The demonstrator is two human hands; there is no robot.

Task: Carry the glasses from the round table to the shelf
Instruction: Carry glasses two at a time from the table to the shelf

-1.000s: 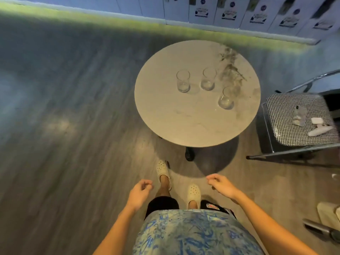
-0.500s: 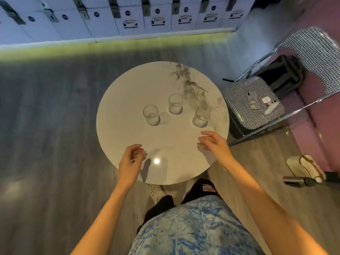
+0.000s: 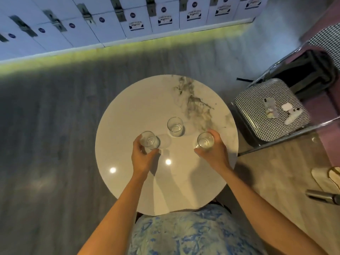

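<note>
Three clear, empty glasses stand on the round marble table. My left hand wraps around the left glass, fingers on both sides of it. My right hand is closed around the right glass. Both glasses look to be resting on the tabletop. The third glass stands free between and behind them, untouched. No shelf is in view.
A checkered chair stands right of the table with a phone and small white items on its seat. A black bag lies behind it. White lockers line the far wall. Slippers lie on the floor at right.
I have stepped up to the table. Both hands reached forward from the near edge and closed around the left and right glasses.
</note>
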